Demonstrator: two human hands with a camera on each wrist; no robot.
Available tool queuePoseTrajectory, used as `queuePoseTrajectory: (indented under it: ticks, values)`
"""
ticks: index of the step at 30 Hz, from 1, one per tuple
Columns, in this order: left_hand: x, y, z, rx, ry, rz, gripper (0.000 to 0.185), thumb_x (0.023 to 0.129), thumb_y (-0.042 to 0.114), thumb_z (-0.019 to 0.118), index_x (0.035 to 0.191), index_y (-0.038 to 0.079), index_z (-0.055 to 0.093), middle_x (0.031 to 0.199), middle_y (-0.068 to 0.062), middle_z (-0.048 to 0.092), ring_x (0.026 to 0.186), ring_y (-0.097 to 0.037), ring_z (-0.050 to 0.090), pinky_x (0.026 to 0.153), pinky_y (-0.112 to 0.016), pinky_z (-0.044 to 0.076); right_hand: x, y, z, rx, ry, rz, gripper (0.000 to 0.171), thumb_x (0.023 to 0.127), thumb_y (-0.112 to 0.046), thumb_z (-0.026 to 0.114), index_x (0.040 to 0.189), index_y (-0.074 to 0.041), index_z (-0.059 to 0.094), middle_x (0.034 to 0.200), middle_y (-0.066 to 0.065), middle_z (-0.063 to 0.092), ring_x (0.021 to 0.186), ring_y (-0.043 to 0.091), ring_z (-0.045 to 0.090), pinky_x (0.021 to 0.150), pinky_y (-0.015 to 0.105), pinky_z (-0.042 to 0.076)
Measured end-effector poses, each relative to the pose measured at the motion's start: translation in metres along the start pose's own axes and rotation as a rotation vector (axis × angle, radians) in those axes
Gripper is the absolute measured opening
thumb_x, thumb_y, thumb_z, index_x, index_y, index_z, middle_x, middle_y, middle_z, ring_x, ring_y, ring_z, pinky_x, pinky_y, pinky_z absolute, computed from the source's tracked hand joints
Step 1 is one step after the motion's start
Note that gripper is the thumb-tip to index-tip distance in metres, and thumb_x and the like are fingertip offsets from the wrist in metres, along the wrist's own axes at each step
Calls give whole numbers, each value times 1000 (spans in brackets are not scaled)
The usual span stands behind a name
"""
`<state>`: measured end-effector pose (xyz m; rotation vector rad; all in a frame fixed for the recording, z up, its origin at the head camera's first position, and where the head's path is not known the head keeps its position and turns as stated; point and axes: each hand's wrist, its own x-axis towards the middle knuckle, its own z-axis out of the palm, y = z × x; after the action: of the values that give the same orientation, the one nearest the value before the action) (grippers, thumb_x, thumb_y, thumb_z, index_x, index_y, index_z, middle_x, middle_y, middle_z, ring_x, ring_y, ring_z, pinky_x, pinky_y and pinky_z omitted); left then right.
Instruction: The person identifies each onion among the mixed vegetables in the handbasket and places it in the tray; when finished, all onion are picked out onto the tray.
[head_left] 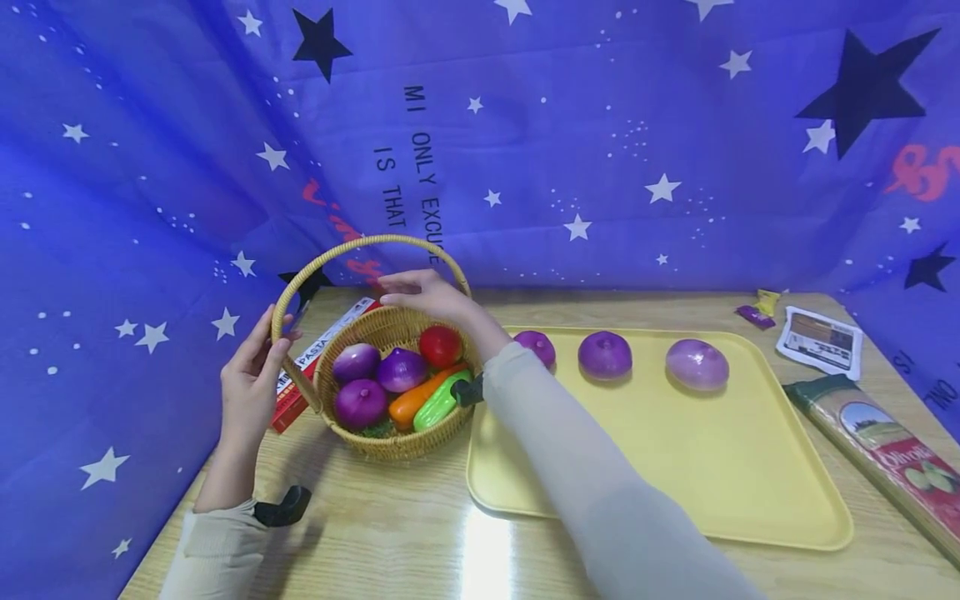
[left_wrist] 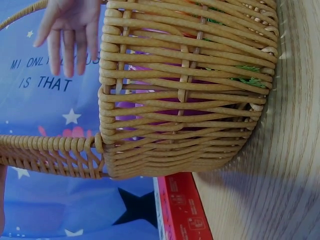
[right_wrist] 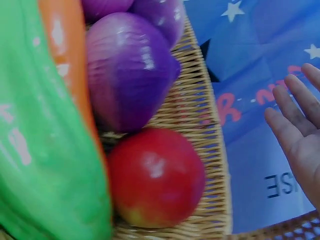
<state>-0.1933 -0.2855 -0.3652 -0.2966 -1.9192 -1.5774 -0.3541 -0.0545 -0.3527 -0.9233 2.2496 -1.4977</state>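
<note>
A wicker basket (head_left: 405,446) stands left of centre with its tall arched handle (head_left: 360,242) upright. My left hand (head_left: 251,379) holds the handle's left side, thumb and fingers around it. Over the basket's far rim, my right hand (head_left: 427,296) hovers with fingers extended and nothing in them; its fingers also look straight in the right wrist view (right_wrist: 305,135). Inside the basket lie several toy purple onions (head_left: 402,370), a red round fruit (head_left: 441,346), an orange carrot (head_left: 420,398) and a green vegetable (head_left: 442,402).
A yellow tray (head_left: 675,467) with three purple onions (head_left: 604,355) lies to the right. Beyond it are a bagged packet (head_left: 892,450), a white pouch (head_left: 821,342) and small wrapped sweets (head_left: 759,310). A red pasta box (head_left: 288,404) sits behind the basket, before a blue starry curtain (head_left: 525,150).
</note>
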Motion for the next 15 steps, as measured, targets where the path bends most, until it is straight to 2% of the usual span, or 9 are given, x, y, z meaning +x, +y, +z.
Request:
queuePoseTrajectory:
  ticks: [7,15]
  values:
    - [-2,-1,2,27,-2,-26,44,95,3,51,138,10,48,116,12,66,97,2,66,86,-8,49,3,21,8,-53,-12,51,53,86,-37,68,134,-16,54,136,3,56,128,15,51,108,28,41]
    - [0,-1,0,-30,-11,10,44,94,0,51,138,7,47,117,9,66,97,0,66,89,-10,49,4,27,12,-297,-162,102,62,84,-42,69,138,-19,50,140,2,52,132,20,47,112,36,36]
